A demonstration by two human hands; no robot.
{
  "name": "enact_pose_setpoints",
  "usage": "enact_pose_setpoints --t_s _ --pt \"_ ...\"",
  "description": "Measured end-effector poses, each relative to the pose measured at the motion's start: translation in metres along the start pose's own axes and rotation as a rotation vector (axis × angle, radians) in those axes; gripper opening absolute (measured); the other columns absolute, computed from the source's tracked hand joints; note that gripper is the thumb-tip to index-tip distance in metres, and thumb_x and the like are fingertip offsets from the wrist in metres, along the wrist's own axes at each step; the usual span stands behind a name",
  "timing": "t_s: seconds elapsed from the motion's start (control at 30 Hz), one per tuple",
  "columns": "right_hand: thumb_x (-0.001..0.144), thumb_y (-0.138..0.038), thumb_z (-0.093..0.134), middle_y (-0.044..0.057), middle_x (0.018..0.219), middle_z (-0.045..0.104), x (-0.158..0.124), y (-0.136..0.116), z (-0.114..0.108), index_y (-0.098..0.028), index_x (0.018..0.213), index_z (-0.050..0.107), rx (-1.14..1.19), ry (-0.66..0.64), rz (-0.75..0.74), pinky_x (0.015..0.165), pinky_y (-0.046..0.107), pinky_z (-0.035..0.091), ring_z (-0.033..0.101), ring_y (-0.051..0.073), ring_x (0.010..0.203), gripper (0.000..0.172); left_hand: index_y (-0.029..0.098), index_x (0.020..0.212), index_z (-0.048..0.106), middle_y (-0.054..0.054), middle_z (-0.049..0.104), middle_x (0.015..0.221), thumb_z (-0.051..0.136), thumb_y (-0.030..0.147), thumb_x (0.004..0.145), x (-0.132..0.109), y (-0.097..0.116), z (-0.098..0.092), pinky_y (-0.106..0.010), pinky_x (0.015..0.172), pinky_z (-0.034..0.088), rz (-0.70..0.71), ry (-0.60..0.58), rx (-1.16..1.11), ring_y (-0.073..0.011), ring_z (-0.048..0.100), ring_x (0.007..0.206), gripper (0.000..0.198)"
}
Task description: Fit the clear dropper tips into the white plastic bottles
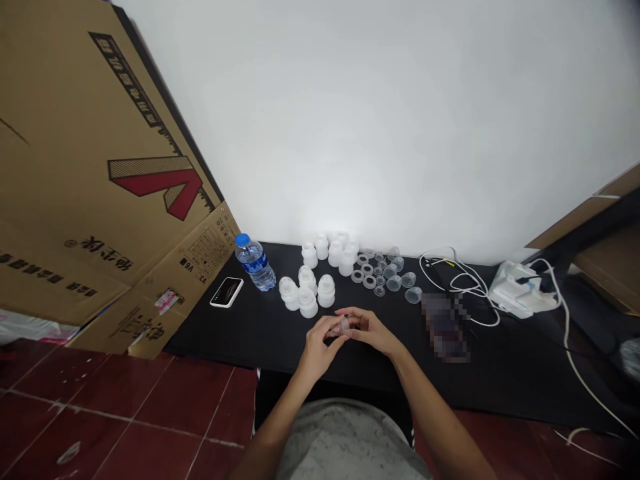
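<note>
My left hand (319, 341) and my right hand (373, 331) meet above the front part of the black table (280, 340). Between their fingertips they both grip a small clear plastic piece (345, 325), partly covered by the fingers. Just beyond my left hand stands a cluster of white plastic bottle-shaped parts (307, 303) with rounded caps. Behind these, several plainer white parts (346, 261) stand near the wall. Beyond my right hand lie several translucent rings (369, 282), with clear funnel-shaped pieces (394, 284) to their right.
A water bottle (256, 263) with a blue cap and a white-edged phone (227, 293) are on the left. Large cardboard (125, 200) leans beside them. To the right lie a blurred-out dark object (445, 328), white cables (480, 287) and a white power strip (520, 290).
</note>
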State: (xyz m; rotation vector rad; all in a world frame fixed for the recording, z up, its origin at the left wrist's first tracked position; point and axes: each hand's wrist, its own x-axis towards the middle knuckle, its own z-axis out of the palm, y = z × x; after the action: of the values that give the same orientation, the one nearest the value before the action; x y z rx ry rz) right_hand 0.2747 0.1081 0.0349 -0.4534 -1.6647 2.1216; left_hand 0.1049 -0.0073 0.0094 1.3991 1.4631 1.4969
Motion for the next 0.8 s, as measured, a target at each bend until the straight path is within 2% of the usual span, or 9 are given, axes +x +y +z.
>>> enact_pose_setpoints --t_s 0.2,0.4,0.6,0.8 --pt "0.091 -0.042 0.088 0.01 0.118 0.083 0.004 0.009 -0.002 -0.023 0.139 0.07 0.003 0.063 -0.033 0.103 0.045 0.058 0.078 0.029 0.115 0.055 0.024 0.13 0.071 -0.009 0.076 0.12 0.077 0.035 0.096 0.004 -0.001 0.001 -0.037 0.088 0.07 0.01 0.009 -0.032 -0.0225 0.079 0.102 0.036" --pt "0.091 -0.041 0.087 0.007 0.117 0.083 0.006 0.011 -0.004 -0.025 0.136 0.072 -0.048 0.123 -0.064 0.104 0.043 0.058 0.078 0.026 0.111 0.05 0.023 0.138 0.068 -0.011 0.078 0.13 0.065 0.035 0.105 0.003 -0.001 -0.002 -0.042 0.101 0.068 -0.014 0.017 -0.028 -0.0254 0.079 0.117 0.036" --pt "0.089 -0.04 0.089 0.006 0.114 0.084 0.006 0.015 -0.006 -0.025 0.133 0.074 -0.125 0.164 -0.052 0.1 0.041 0.059 0.079 0.026 0.107 0.049 0.021 0.129 0.077 -0.012 0.082 0.123 0.068 0.038 0.102 0.004 -0.009 -0.002 -0.041 0.093 0.07 -0.031 0.087 0.029 -0.0266 0.082 0.107 0.033" --pt "0.087 -0.046 0.09 0.005 0.104 0.084 0.006 0.02 -0.009 -0.024 0.13 0.077 -0.286 0.229 -0.064 0.087 0.039 0.06 0.077 0.024 0.09 0.049 0.022 0.124 0.079 -0.011 0.083 0.12 0.07 0.038 0.102 0.005 -0.006 -0.001 -0.039 0.091 0.071 -0.042 0.105 0.044 -0.0266 0.083 0.105 0.029"
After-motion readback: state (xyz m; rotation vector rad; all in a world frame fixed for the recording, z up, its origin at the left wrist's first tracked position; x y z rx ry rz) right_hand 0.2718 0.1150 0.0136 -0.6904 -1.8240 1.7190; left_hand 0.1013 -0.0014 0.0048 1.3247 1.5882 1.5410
